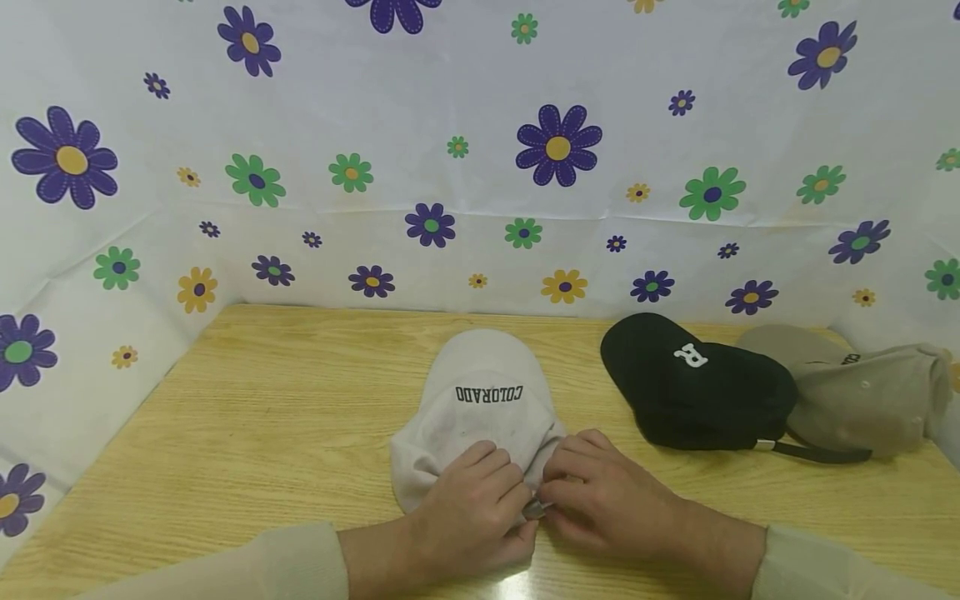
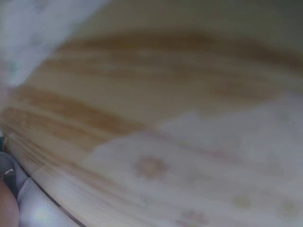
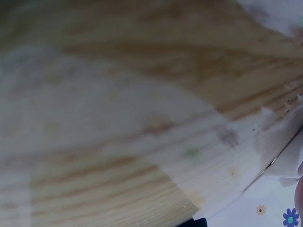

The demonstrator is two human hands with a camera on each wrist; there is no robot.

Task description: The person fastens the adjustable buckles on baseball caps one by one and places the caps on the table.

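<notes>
A light grey baseball cap (image 1: 480, 367) lies on the table with its brim pointing away from me. COLORADO in dark letters reads upside down on its front. At its near edge my left hand (image 1: 476, 512) has curled fingers gripping the cap's back strap. Beside it, my right hand (image 1: 607, 492) pinches the strap on the right side. A small metal buckle (image 1: 534, 508) shows between the two hands; the fingers hide most of the strap. Both wrist views mostly show blurred tabletop, with a sliver of cap (image 3: 284, 165) at the edge of the right one.
On the right lies a black cap (image 1: 712, 392) with a white letter R, its loose strap (image 1: 821, 453) trailing right. Behind it sits a khaki cap (image 1: 877, 400), partly covered. A white flowered cloth (image 1: 480, 100) hangs behind the wooden table (image 1: 247, 417).
</notes>
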